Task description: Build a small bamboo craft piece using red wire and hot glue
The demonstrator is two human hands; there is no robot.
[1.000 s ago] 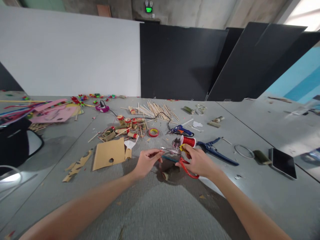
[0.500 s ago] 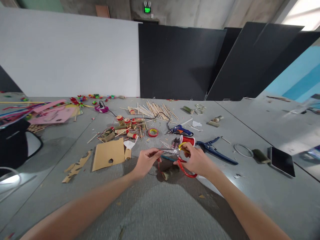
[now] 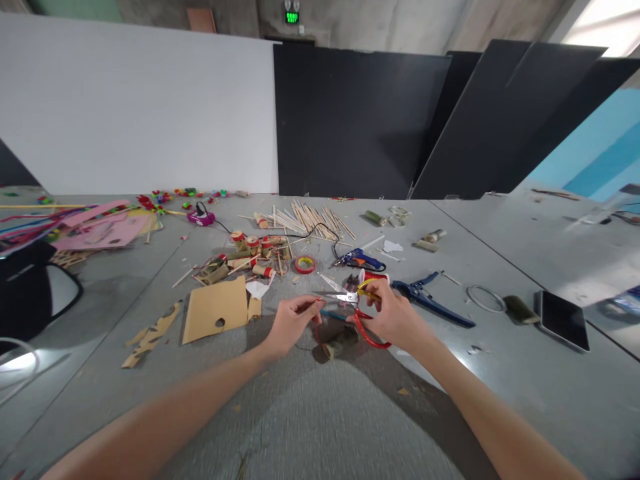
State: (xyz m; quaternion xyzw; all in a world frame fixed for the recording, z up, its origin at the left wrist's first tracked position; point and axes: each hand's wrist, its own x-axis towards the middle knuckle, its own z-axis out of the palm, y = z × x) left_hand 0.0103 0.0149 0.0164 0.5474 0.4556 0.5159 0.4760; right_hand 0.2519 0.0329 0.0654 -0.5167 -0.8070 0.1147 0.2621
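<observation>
My right hand grips scissors by their yellow and red handles. The blades stand apart and point left, above the fingertips of my left hand. That hand pinches a thin red string, part of which hangs below the fingers. A short bamboo piece lies on the table beneath, between both hands. Behind the scissors sits a spool of red string, partly covered by my right hand. A teal stick shows under the blades.
Blue pruning shears and a blue glue gun lie beyond my right hand. Red tape, bamboo pieces and thin sticks are farther back. Cardboard lies left, a tablet far right. Upright boards edge the table.
The scissor blades have spread wider, and their tips have moved slightly up, off the left fingertips. My left hand has stayed nearly in place with the string.
</observation>
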